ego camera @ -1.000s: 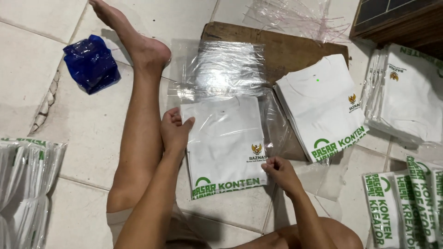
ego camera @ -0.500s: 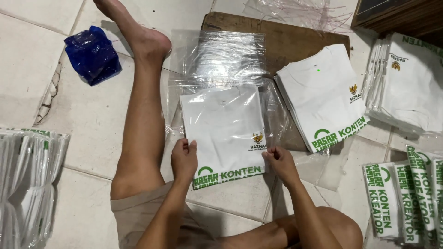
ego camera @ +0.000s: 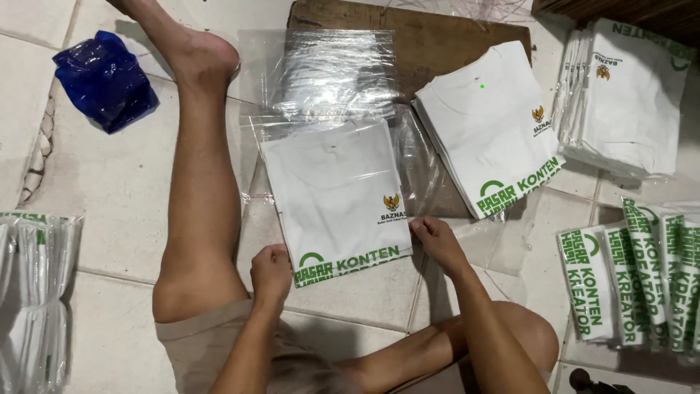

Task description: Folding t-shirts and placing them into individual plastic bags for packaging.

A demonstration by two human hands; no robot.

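A folded white shirt (ego camera: 332,190) with green lettering and a small gold crest lies on the tiled floor in front of me, partly inside a clear plastic bag (ego camera: 328,80). My left hand (ego camera: 271,273) grips the shirt's near left corner. My right hand (ego camera: 436,241) pinches its near right corner. My bare left leg (ego camera: 200,168) stretches out along the shirt's left side.
A stack of folded white shirts (ego camera: 490,124) lies to the right on a brown board (ego camera: 437,36). Bagged shirts are piled at far right (ego camera: 634,95), lower right (ego camera: 634,277) and far left (ego camera: 33,292). A blue plastic bag (ego camera: 104,79) sits at upper left.
My left hand has come down from the shirt's upper left edge to its near left corner. Both hands now hold the near edge, and the shirt sits further inside the bag.
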